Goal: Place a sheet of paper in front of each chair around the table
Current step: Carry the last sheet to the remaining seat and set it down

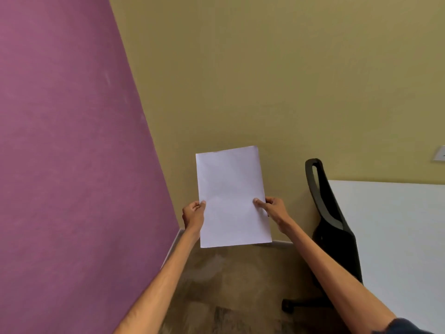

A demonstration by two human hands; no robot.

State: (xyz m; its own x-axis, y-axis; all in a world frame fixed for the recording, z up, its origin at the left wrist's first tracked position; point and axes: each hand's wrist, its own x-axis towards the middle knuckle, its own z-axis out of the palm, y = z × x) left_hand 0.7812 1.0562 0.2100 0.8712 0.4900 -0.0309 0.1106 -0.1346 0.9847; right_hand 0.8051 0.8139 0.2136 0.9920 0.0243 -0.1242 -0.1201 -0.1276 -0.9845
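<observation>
Paper (232, 196) held upright in 2 hands at the centre of the frame, in front of a room corner.

Purple wall (67, 141) fills the left of the frame and meets the tan wall (277, 75) that spans the upper right; the brown floor (231, 285) lies at the bottom centre. White table (399, 242) takes the lower right, with 1 black chair (334, 232) just at its left edge, seen side-on. White stack or sheet, I cannot tell which, is blank and clear of the table. Left hand (193, 216) grips its left edge, thumb on the front face. Right hand (272, 209) pinches the right edge, thumb pressed on the front. Pale wall plate (439, 154) sits at the right edge of the frame.
</observation>
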